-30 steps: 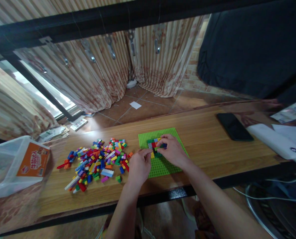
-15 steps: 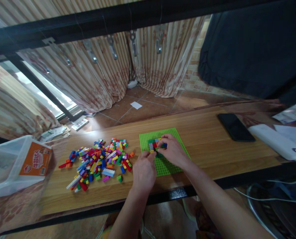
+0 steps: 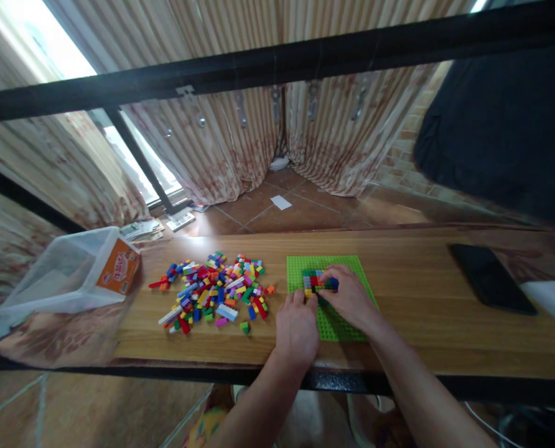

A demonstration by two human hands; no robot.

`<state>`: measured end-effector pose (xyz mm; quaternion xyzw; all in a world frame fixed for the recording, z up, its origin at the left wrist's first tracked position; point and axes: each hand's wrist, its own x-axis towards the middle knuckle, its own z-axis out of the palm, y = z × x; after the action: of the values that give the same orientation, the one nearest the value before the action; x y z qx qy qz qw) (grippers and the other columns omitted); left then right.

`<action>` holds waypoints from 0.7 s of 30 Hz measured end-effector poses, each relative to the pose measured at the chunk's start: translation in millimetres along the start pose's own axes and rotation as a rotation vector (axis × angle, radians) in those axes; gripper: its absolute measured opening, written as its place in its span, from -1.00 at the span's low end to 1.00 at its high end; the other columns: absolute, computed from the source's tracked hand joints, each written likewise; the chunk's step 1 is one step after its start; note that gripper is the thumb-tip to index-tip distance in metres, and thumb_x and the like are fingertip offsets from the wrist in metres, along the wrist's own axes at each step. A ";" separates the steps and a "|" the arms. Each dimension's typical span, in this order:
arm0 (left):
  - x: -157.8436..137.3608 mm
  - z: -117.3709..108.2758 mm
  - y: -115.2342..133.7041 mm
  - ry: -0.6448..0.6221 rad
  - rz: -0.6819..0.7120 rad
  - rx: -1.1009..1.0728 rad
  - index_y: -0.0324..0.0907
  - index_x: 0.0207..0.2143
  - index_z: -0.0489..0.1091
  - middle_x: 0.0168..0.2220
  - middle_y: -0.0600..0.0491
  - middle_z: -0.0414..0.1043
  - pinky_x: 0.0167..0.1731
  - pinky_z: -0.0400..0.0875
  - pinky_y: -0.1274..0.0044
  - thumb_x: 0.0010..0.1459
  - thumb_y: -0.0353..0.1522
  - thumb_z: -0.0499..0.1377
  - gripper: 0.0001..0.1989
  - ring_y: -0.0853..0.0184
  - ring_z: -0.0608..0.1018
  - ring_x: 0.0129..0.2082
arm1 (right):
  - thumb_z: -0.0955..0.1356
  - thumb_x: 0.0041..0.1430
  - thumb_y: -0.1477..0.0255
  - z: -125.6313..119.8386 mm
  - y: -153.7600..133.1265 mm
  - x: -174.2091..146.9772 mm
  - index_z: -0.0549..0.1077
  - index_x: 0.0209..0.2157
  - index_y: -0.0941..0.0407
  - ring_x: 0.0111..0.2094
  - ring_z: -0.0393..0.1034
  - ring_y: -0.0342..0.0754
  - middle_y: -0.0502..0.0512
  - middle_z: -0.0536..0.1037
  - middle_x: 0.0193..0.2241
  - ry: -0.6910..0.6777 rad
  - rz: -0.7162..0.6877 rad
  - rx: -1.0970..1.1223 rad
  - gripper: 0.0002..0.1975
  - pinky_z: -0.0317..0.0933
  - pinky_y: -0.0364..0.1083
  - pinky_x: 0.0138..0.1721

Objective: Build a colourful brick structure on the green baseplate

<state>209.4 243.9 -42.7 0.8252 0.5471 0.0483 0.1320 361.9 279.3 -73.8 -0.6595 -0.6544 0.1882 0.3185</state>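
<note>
A green studded baseplate (image 3: 330, 331) lies on the wooden tabletop, bearing a low cluster of building bricks (image 3: 312, 281) in red, grey, green, yellow and blue. At the cluster's near left corner, the closed fingertips of my left hand (image 3: 297, 328) press against the bricks by a yellow one. My right hand (image 3: 351, 300) reaches over the plate from the right, fingers bent in a pinch at the cluster's near side. Whatever lies between those fingers is hidden. A dark blue brick (image 3: 335, 284) shows beside the right fingers.
Left of the plate spreads a pile of loose bricks (image 3: 212, 289). A clear plastic bin (image 3: 67, 274) with an orange label stands at the far left. To the right lies a black phone (image 3: 491, 279), near a white object (image 3: 550, 302). A dark metal bar (image 3: 277, 65) crosses beyond the table.
The camera view has turned, so the table and its contents appear shifted to the right. Both hands stay at the brick cluster, with only slight finger movement.
</note>
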 end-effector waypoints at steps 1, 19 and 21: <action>-1.0 1.1 -2.0 0.020 0.011 -0.024 -0.12 0.01 0.40 -0.08 -0.09 0.43 -0.15 0.42 0.41 0.23 -0.47 0.00 -0.65 0.17 0.47 -0.09 | 0.40 -0.10 0.51 0.3 2.2 -0.1 0.46 -0.40 0.09 -0.02 0.32 0.09 0.15 0.45 -0.14 -0.002 -0.010 -0.001 -0.87 0.16 0.12 0.05; -5.8 -29.8 -84.9 0.391 -0.294 -0.169 -0.12 -0.24 0.48 -0.23 0.03 0.53 -0.19 0.35 0.52 0.20 -0.45 0.10 -0.83 0.28 0.54 -0.19 | 0.32 0.05 0.29 -0.5 12.2 -0.1 0.52 -0.39 0.08 -0.08 0.36 0.11 0.19 0.48 -0.16 0.033 -0.089 -0.065 -0.80 0.18 0.16 0.04; -7.2 -30.2 -87.6 0.366 -0.309 -0.131 -0.12 -0.23 0.47 -0.21 0.01 0.52 -0.19 0.36 0.50 0.19 -0.42 0.12 -0.85 0.25 0.53 -0.15 | 0.30 0.08 0.29 0.3 12.2 0.2 0.52 -0.38 0.08 -0.09 0.36 0.12 0.20 0.48 -0.16 0.037 -0.087 -0.072 -0.79 0.18 0.17 0.03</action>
<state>121.8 274.4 -36.9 0.6988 0.6774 0.2116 0.0900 370.8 280.3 -82.1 -0.6449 -0.6828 0.1382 0.3142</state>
